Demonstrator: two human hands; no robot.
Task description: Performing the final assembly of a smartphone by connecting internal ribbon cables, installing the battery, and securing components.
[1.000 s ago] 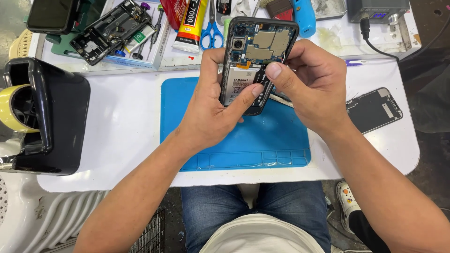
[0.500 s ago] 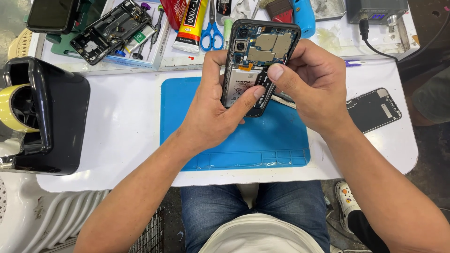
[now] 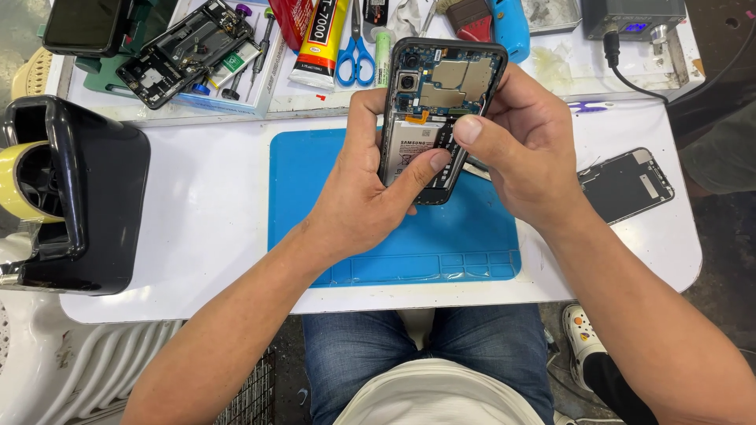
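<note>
The opened phone (image 3: 437,118) is held upright above the blue mat (image 3: 394,228), its inside facing the camera for work; the left hand (image 3: 370,197) grips its side, thumb on the battery; the right hand (image 3: 524,145) closes on the other edge, perhaps pinching a small tool.

I see a white table (image 3: 205,205) carrying a blue work mat (image 3: 465,236) at centre. A black machine (image 3: 87,197) sits on its left end. A detached phone screen (image 3: 626,182) lies at right. Scissors (image 3: 356,49) and a glue tube (image 3: 319,39) lie along the far edge.
</note>
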